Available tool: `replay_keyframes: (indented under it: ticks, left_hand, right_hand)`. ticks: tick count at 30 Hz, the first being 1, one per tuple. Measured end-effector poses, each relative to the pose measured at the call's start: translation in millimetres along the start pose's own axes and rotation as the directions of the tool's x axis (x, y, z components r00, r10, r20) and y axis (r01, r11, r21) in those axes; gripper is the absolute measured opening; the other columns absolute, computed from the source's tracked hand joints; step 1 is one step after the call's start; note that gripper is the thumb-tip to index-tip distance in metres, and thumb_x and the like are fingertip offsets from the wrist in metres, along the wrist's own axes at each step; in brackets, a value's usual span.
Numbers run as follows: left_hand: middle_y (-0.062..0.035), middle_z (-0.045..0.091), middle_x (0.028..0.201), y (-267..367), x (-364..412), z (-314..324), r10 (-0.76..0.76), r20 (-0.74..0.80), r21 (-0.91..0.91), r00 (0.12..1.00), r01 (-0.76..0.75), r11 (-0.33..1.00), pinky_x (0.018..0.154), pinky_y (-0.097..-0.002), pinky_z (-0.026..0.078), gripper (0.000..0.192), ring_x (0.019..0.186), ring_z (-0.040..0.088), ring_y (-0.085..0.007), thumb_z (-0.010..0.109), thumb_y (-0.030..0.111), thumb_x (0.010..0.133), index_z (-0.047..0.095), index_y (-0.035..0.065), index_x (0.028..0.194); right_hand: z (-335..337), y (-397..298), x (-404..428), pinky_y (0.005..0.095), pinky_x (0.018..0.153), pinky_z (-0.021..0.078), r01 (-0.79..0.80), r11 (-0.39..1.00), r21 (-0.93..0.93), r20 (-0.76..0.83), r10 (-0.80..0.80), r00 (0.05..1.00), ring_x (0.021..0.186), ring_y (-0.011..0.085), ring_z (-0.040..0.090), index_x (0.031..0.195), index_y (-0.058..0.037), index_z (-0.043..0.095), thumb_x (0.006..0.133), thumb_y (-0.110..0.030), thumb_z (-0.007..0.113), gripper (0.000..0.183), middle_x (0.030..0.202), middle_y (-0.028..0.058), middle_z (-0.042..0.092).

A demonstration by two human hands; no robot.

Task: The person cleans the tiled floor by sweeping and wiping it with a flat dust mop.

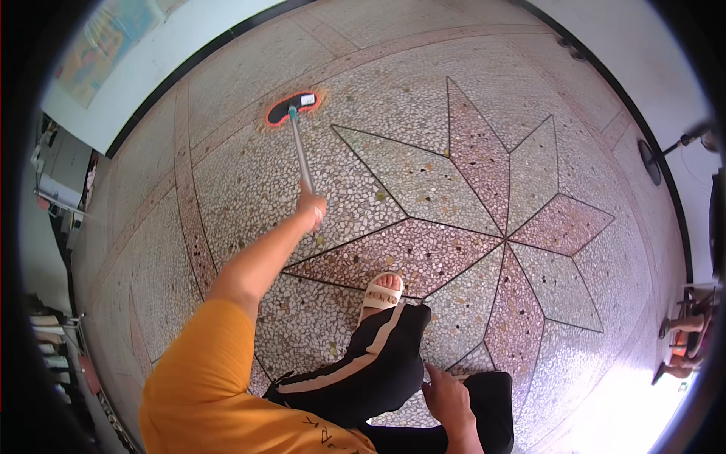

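My left hand (pixel 312 205) grips the grey metal handle (pixel 299 150) of a mop, my arm stretched out ahead and to the left. At the far end, a teal joint (pixel 292 111) meets the mop's black head (pixel 283 109), which has an orange-red rim, a pale tag and a blurred tan fringe. The head rests on the terrazzo floor (pixel 255 187). My right hand (pixel 448 397) hangs beside my black trousers (pixel 363 369), apart from the mop, with no object visible in it. Its index finger points forward; the other fingers are partly hidden.
A star pattern (pixel 505 237) is inlaid in the floor. Black skirting (pixel 170 79) edges the walls. At right are a round black stand base (pixel 649 162) and a person's legs (pixel 683 326). Cluttered furniture (pixel 65 164) lines the left. My sandalled foot (pixel 384 292) is forward.
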State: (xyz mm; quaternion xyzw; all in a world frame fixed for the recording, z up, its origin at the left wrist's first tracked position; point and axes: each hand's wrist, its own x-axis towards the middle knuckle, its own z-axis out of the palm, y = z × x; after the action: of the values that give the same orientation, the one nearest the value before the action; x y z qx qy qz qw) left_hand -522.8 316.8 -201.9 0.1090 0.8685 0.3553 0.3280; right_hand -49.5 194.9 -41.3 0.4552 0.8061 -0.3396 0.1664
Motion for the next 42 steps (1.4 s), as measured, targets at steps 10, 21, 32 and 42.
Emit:
replay_keyframes:
  ticks: [10,21,32,42]
  left_hand:
    - [-0.0239,0.036,0.139,-183,-282,-177,0.365,0.464,0.350,0.807,-0.546,0.761,0.084,-0.0363,0.045,0.088,0.103,0.056,-0.0354,0.053,-0.002,0.076,0.005,0.0157,0.147]
    - [-0.0197,0.058,0.113,-69,-312,-162,0.075,0.646,0.522,0.760,-0.511,0.683,0.068,-0.0327,0.048,0.082,0.074,0.061,-0.0241,0.053,0.001,0.075,0.017,0.0221,0.146]
    - [-0.0062,0.044,0.059,116,-250,135,0.167,0.690,0.180,0.705,-0.390,0.903,0.025,-0.0280,0.025,0.040,0.035,0.040,-0.0124,0.046,0.007,0.080,0.036,0.0116,0.118]
    - [-0.0058,0.057,0.103,34,-427,69,0.081,0.881,-0.024,0.466,-0.126,0.992,0.046,-0.0266,0.047,0.043,0.071,0.063,-0.0190,0.045,0.013,0.091,0.026,0.0168,0.129]
  right_hand:
    - [7,2,-27,0.0447,0.064,0.0492,0.112,0.994,-0.012,-0.169,-0.113,0.979,0.075,0.0340,0.062,0.117,-0.0084,0.052,0.083,-0.022,0.058,0.037,0.079,0.0149,0.061]
    - [20,22,-60,0.0445,0.067,0.0493,0.087,0.996,0.024,-0.278,-0.077,0.958,0.080,0.0329,0.062,0.118,-0.0075,0.051,0.085,-0.022,0.056,0.036,0.083,0.0150,0.062]
    - [-4,43,-49,0.0428,0.071,0.0488,-0.015,0.978,0.208,-0.507,0.121,0.853,0.080,0.0338,0.062,0.118,-0.0069,0.052,0.085,-0.024,0.056,0.037,0.086,0.0183,0.062]
    - [-35,20,4,0.0349,0.066,0.0510,0.163,0.005,0.987,-0.160,0.231,0.960,0.081,0.0227,0.060,0.136,-0.0073,0.035,0.093,-0.034,0.047,0.053,0.103,0.0128,0.059]
